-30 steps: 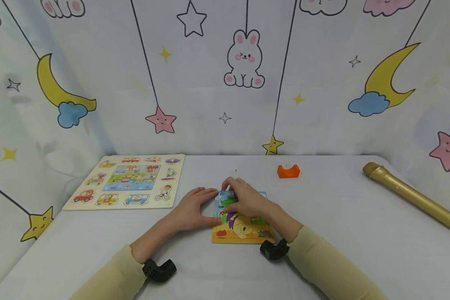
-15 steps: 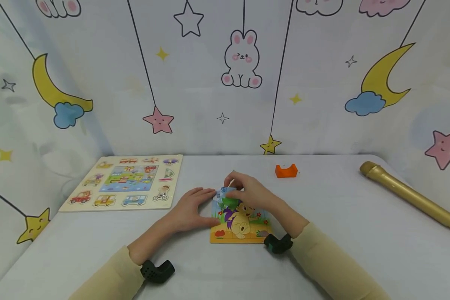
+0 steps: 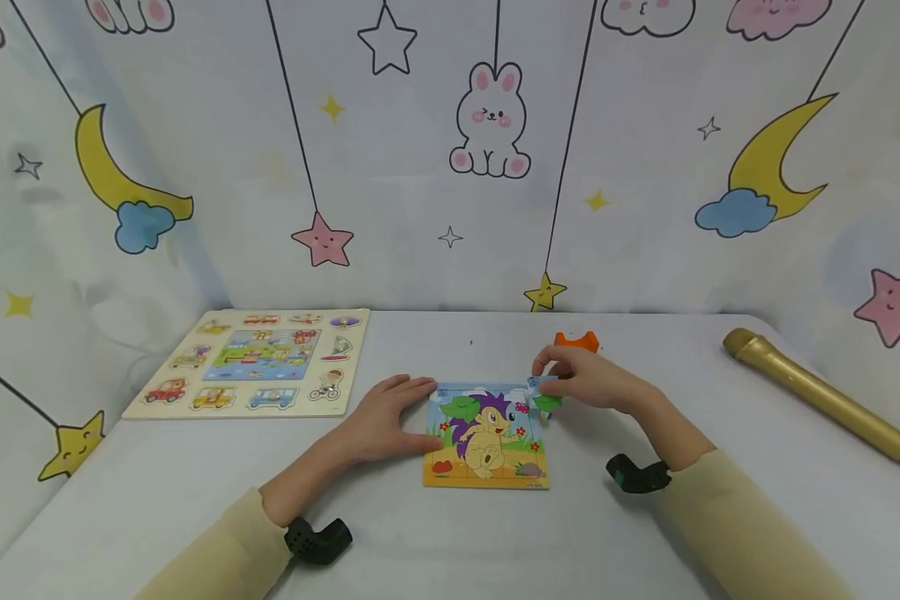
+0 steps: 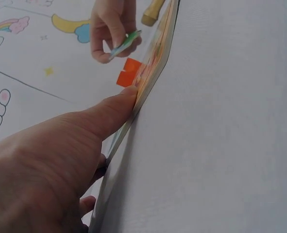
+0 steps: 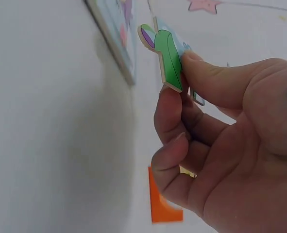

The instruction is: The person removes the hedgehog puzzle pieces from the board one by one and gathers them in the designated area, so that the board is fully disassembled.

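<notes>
Green-blue piece (image 5: 170,60) pinched by right hand (image 3: 588,379), left hand (image 3: 382,421) wide against board (image 3: 487,483) — whole hedgehog (image 3: 485,447) only in head view.

Readable text: none in any view.
Hedgehog puzzle board (image 3: 487,437): a short line of tiny print (image 3: 535,486) at the lower right corner, too small to read.
Puzzle piece (image 5: 170,56): a blue mark (image 5: 186,45) beside the green, character or drawing not distinguishable.
Vehicle board (image 3: 242,410): pictures too small to tell lettering.

The right grip (image 5: 228,138) pinches a green-patterned puzzle piece (image 5: 170,60) and partly hides an orange object (image 5: 158,208).
</notes>
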The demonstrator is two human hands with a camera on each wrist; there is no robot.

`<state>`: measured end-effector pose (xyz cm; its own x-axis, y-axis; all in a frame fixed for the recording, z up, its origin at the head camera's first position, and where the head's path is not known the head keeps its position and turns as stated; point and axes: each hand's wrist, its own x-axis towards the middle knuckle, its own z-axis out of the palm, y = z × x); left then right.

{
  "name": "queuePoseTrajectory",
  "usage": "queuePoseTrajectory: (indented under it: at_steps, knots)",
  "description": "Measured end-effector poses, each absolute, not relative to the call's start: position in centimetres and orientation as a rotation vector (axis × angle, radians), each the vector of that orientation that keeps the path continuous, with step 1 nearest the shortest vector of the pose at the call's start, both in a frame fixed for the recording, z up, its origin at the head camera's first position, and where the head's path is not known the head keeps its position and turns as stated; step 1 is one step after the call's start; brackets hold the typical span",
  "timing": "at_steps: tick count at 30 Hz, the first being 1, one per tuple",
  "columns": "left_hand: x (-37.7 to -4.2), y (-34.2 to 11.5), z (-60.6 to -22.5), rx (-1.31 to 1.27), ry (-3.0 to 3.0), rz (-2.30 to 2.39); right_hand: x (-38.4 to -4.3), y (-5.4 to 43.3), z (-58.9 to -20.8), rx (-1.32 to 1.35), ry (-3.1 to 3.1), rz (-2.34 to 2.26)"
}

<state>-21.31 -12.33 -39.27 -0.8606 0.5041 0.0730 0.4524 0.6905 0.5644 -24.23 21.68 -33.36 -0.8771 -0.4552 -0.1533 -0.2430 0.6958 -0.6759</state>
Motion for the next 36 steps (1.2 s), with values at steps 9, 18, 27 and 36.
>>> queuePoseTrajectory:
  at_steps: [9,18,27,36]
  knots:
    - [-21.3,-12.3,-39.3,0.790,2.794,0.889,-24.6,24.0,-34.8,-0.549,2.626,-0.969]
    - [-21.3,-12.2,-39.2,0.797,2.796,0.886,-24.5,23.6,-35.8,-0.618,2.723,-0.892]
    - [-21.2,-12.4,-39.2,0.813,2.802,0.888,-24.8,23.1,-35.9,-0.657,2.737,-0.870]
    - [-21.2,-12.3,-39.2,0.814,2.802,0.891,-24.6,23.3,-36.1,-0.599,2.753,-0.877]
